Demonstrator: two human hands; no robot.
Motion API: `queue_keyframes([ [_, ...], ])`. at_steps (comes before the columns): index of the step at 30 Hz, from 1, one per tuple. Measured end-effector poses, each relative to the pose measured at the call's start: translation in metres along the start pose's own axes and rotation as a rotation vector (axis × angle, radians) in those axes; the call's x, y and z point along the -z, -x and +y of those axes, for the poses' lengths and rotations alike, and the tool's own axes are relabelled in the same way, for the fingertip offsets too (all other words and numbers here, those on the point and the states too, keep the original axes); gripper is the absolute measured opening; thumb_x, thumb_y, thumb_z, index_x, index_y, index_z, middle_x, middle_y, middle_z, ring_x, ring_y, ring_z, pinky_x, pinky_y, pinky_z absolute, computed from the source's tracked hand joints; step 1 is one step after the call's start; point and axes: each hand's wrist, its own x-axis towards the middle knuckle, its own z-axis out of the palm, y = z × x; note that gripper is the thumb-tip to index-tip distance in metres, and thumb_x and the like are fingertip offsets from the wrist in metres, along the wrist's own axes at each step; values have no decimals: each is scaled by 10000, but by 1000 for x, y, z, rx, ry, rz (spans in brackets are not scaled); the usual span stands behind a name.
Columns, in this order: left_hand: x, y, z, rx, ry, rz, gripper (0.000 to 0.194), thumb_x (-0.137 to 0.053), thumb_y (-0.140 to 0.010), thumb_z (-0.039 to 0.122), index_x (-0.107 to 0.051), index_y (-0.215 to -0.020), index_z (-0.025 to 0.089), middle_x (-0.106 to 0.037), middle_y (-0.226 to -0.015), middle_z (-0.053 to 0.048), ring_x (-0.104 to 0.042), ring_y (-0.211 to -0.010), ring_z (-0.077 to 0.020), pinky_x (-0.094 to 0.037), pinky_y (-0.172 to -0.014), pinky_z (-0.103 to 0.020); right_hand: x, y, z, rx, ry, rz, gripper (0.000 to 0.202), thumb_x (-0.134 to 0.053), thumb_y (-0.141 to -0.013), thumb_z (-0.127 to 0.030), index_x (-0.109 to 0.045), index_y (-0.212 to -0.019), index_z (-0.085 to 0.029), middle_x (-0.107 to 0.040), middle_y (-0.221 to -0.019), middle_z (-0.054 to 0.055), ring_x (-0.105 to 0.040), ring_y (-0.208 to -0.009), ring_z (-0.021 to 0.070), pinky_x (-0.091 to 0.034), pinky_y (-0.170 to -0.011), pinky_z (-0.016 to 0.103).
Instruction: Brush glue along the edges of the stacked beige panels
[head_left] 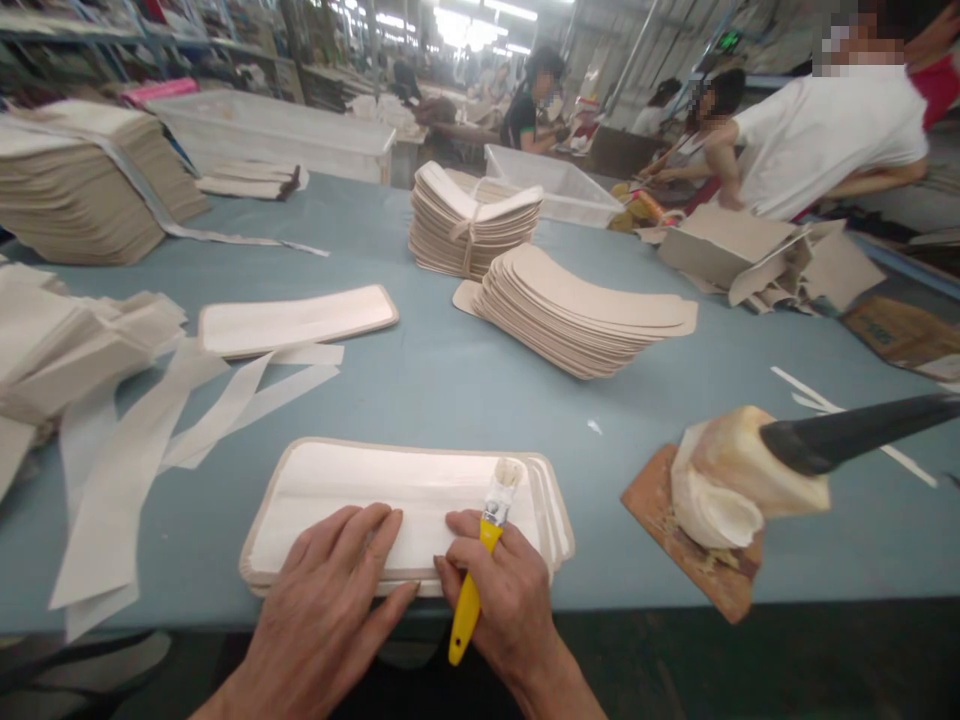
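My left hand (330, 590) lies flat, fingers spread, on the near edge of a small stack of curved cream-coloured pieces (352, 485) at the table's front. My right hand (510, 590) presses on the same stack and holds a yellow-handled brush (480, 560), its glue-caked bristles pointing away over the top piece. To the right stands a glue-crusted pot (731, 480) with a black handle (855, 432), set on a brown board (660, 505).
White fabric strips (187, 420) and one more piece (296, 320) lie left. Stacks of beige pieces (585, 310) (472, 225) (82, 180) sit further back on the blue-grey table (450, 390). Other people (817, 140) work at the far right.
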Motion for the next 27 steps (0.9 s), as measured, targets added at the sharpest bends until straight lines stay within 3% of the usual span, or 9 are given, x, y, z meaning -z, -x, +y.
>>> queue_keyframes([
  [8,-4,5,-3,24,33,-5,401,-471,-1031,398,-645,-1242,105,-705,-1205,-159,-632,-1110,-299,-493,-975,-425,-1,0,0,-15,-4,-4,100,-614,-964,-146,-575,-914,-223,-791,-1044,97,-758,-944,233,-630,-858,376],
  [16,-6,-13,18,-45,70,17,316,-435,-1029,252,-670,-1178,102,-726,-1175,-137,-624,-1109,-269,-485,-990,-389,-1,1,0,-30,-22,5,107,-588,-983,-143,-573,-918,-226,-790,-1052,93,-750,-939,225,-624,-857,360],
  [27,-15,-12,23,-91,87,-3,374,-406,-985,147,-682,-1235,124,-741,-1247,-113,-637,-1169,-251,-459,-1055,-388,3,2,4,-15,51,-12,122,-565,-1002,-150,-578,-903,-220,-791,-1074,91,-749,-897,232,-630,-817,364],
])
